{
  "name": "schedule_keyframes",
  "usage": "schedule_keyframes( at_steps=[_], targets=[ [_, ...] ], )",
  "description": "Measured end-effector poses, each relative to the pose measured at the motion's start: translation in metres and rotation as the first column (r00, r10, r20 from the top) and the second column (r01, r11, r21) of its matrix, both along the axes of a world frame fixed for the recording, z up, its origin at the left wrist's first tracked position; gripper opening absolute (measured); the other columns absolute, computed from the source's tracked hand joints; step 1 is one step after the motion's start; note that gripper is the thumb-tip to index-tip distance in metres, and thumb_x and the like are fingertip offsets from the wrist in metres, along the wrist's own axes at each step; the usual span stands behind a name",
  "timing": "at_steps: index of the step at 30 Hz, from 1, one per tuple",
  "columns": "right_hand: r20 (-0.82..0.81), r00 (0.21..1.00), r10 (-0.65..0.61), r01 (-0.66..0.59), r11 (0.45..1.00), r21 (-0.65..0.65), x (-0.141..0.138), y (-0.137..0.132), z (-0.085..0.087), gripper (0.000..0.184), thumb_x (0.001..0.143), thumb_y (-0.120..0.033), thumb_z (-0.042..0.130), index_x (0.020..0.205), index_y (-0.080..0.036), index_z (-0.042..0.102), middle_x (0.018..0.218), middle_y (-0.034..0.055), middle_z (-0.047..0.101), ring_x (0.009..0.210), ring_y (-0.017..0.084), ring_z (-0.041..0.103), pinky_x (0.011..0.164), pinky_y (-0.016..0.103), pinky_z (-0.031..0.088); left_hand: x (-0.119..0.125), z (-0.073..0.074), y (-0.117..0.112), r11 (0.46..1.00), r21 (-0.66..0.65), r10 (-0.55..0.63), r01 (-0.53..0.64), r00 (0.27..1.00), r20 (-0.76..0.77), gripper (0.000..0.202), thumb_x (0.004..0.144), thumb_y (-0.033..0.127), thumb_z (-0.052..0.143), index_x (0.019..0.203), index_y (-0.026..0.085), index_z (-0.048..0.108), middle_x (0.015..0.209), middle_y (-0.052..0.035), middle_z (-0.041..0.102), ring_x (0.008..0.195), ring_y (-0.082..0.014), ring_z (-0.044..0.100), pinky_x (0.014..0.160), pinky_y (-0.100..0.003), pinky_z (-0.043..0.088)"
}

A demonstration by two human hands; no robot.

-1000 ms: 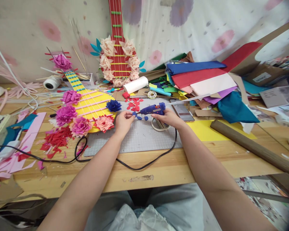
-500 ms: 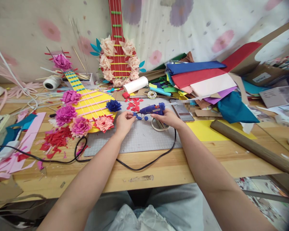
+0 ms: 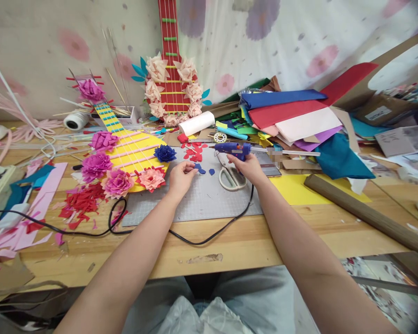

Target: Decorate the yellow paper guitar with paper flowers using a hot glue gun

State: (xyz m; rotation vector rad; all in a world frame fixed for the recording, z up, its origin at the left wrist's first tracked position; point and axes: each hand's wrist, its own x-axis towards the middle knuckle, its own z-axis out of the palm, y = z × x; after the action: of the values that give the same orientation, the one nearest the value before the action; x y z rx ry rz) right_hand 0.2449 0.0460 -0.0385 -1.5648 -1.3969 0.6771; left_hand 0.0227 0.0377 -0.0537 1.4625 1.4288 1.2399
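Note:
My right hand (image 3: 248, 168) grips a blue glue gun (image 3: 232, 148), held level over the far edge of the grey cutting mat (image 3: 202, 199), nozzle pointing left. My left hand (image 3: 181, 176) rests on the mat with fingers pinched on a small blue paper petal (image 3: 196, 165). More blue petals (image 3: 206, 171) lie just right of it, and red petals (image 3: 194, 152) sit behind. White-handled scissors (image 3: 231, 178) lie under my right hand. A yellow paper guitar (image 3: 132, 150) with pink, peach and blue flowers lies to the left.
The glue gun's black cord (image 3: 181, 236) loops across the wooden table's front. A red paper guitar (image 3: 170, 74) leans on the wall. Coloured paper sheets (image 3: 292, 116) pile at the right, beside a phone (image 3: 268, 164) and a brown roll (image 3: 365, 213). Red scraps (image 3: 80, 204) litter the left.
My right hand has drawn the glue gun back and to the right, away from the petal in my left hand. My left hand has stayed put.

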Motion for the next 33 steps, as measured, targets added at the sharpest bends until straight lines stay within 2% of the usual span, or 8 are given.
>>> schedule_keyframes(
  at_steps=[4, 13, 18, 21, 24, 27, 30, 33],
  targets=[
    [0.102, 0.981, -0.168, 0.174, 0.983, -0.058, 0.015, 0.006, -0.004, 0.051, 0.061, -0.06, 0.065, 0.078, -0.012, 0.067, 0.069, 0.0069, 0.065, 0.071, 0.021, 0.06, 0.066, 0.032, 0.044, 0.002, 0.0, 0.0, 0.999, 0.036, 0.019, -0.022, 0.997, 0.08, 0.011, 0.066, 0.014, 0.066, 0.077, 0.017, 0.063, 0.07, -0.0001, 0.064, 0.067, -0.0122, 0.06, 0.066, -0.024, 0.044],
    [0.412, 0.899, -0.146, 0.221, 0.965, -0.142, 0.023, 0.013, -0.008, 0.052, 0.07, -0.062, 0.055, 0.088, -0.015, 0.065, 0.086, 0.0123, 0.068, 0.084, 0.026, 0.062, 0.072, 0.035, 0.044, 0.007, 0.005, -0.001, 0.997, -0.036, 0.076, -0.067, 0.931, 0.357, 0.011, 0.065, 0.01, 0.064, 0.067, 0.017, 0.056, 0.062, 0.0044, 0.057, 0.059, -0.008, 0.053, 0.063, -0.022, 0.043],
    [0.593, 0.796, -0.121, 0.181, 0.983, -0.043, 0.032, 0.001, 0.011, 0.05, 0.059, -0.058, 0.068, 0.086, -0.016, 0.061, 0.092, 0.0138, 0.065, 0.091, 0.029, 0.058, 0.076, 0.038, 0.043, 0.013, 0.019, -0.009, 0.963, -0.266, 0.165, 0.041, 0.691, 0.704, 0.012, 0.067, 0.006, 0.064, 0.068, 0.015, 0.055, 0.065, 0.002, 0.061, 0.065, -0.0092, 0.061, 0.067, -0.023, 0.049],
    [0.639, 0.768, -0.043, 0.174, 0.974, -0.142, 0.037, -0.013, 0.034, 0.044, 0.053, -0.056, 0.074, 0.069, -0.019, 0.055, 0.079, 0.0097, 0.062, 0.082, 0.027, 0.057, 0.071, 0.037, 0.043, 0.014, 0.026, -0.012, 0.926, -0.349, 0.226, 0.14, 0.535, 0.814, 0.014, 0.071, 0.002, 0.062, 0.071, 0.014, 0.055, 0.069, -0.0004, 0.064, 0.067, -0.0084, 0.064, 0.066, -0.02, 0.051],
    [0.461, 0.878, 0.127, 0.011, 0.959, -0.284, 0.02, -0.022, 0.049, 0.04, 0.059, -0.056, 0.07, 0.065, -0.021, 0.052, 0.066, 0.0027, 0.059, 0.067, 0.019, 0.055, 0.063, 0.032, 0.041, 0.016, 0.03, -0.014, 0.898, -0.387, 0.266, 0.208, 0.444, 0.856, 0.013, 0.076, 0.001, 0.058, 0.072, 0.013, 0.056, 0.07, -0.0022, 0.066, 0.066, -0.0077, 0.064, 0.064, -0.017, 0.051],
    [0.021, 0.971, 0.24, -0.235, 0.963, -0.131, -0.021, -0.023, 0.041, 0.037, 0.059, -0.051, 0.07, 0.073, -0.021, 0.055, 0.072, 0.0011, 0.061, 0.068, 0.015, 0.055, 0.063, 0.028, 0.042, 0.018, 0.032, -0.015, 0.871, -0.421, 0.301, 0.253, 0.401, 0.865, 0.013, 0.08, 0.002, 0.056, 0.072, 0.013, 0.056, 0.069, -0.0021, 0.065, 0.066, -0.0073, 0.064, 0.061, -0.015, 0.051],
    [-0.372, 0.891, 0.26, -0.282, 0.959, -0.005, -0.063, -0.019, 0.022, 0.038, 0.058, -0.049, 0.071, 0.079, -0.02, 0.058, 0.08, 0.002, 0.064, 0.072, 0.014, 0.057, 0.065, 0.028, 0.045, 0.021, 0.032, -0.017, 0.856, -0.435, 0.316, 0.278, 0.383, 0.868, 0.013, 0.081, 0.003, 0.055, 0.073, 0.013, 0.057, 0.067, -0.0014, 0.064, 0.063, -0.0062, 0.062, 0.059, -0.014, 0.051],
    [-0.538, 0.803, 0.257, -0.299, 0.954, 0.009, -0.088, -0.017, 0.008, 0.036, 0.058, -0.043, 0.072, 0.082, -0.019, 0.06, 0.081, 0.0009, 0.064, 0.075, 0.013, 0.058, 0.072, 0.029, 0.046, 0.021, 0.03, -0.018, 0.854, -0.432, 0.313, 0.29, 0.377, 0.872, 0.013, 0.081, 0.004, 0.056, 0.074, 0.014, 0.058, 0.067, -0.0004, 0.063, 0.061, -0.0051, 0.061, 0.057, -0.013, 0.05]
  ],
)
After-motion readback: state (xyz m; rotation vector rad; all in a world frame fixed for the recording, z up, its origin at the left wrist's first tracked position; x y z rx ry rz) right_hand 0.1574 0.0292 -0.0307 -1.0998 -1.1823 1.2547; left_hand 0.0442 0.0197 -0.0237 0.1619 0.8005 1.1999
